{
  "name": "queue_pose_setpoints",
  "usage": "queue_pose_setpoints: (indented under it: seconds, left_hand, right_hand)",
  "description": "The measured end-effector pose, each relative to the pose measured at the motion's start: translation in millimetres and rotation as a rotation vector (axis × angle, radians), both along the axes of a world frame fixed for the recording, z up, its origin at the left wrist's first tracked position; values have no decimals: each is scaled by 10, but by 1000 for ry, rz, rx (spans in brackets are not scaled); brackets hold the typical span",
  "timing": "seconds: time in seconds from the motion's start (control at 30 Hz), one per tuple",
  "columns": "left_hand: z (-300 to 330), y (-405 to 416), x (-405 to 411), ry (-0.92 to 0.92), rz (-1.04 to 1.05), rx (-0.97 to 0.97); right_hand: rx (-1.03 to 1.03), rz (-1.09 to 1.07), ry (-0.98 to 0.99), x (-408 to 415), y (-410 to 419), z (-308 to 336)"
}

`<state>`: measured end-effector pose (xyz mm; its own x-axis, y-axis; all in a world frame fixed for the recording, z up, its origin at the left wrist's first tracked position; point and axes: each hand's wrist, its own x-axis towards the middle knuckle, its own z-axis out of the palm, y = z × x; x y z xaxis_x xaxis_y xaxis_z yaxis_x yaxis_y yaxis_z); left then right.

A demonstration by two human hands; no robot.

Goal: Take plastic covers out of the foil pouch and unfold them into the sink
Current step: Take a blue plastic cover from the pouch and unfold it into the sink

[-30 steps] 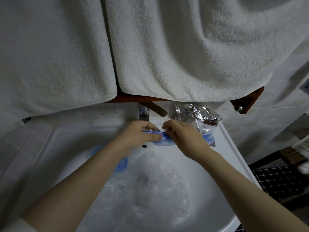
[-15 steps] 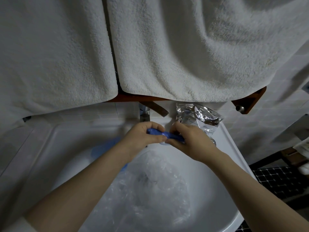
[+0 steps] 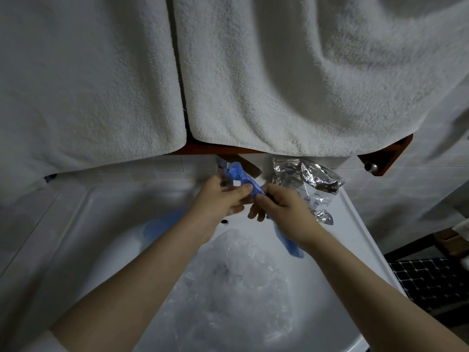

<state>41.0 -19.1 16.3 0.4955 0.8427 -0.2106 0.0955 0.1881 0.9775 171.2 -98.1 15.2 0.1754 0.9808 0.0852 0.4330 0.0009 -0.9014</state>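
Left hand [image 3: 220,196] and right hand [image 3: 284,207]: together over the back of the white ceramic sink [image 3: 83,240], each pinching a folded blue plastic cover [image 3: 241,177]; one end rises toward the tap, the other hangs below the right wrist. Crumpled silver foil pouch [image 3: 305,184]: on the sink's rear right rim. Unfolded clear plastic cover [image 3: 236,288]: spread in the basin. Two white terry towels [image 3: 291,72]: hanging above.
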Motion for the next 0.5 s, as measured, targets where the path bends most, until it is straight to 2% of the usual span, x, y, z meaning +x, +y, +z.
queue_pose_setpoints:
  seconds: [0.1,0.2,0.3,0.37,0.5]
  left_hand:
    - [-40,6,19,15,142,55]
    - [-58,35,11,-33,250,148]
    - [-49,65,8,-77,293,264]
    - [-45,73,14,-50,297,317]
    - [-74,78,42,13,310,368]
  right_hand:
    - [-110,70,90,-48,-16,20]
    - [-221,110,303,-29,-66,-9]
    - [-237,121,437,10,-122,-60]
    - [-204,138,453,21,-144,-61]
    - [-180,200,361,32,-160,-28]
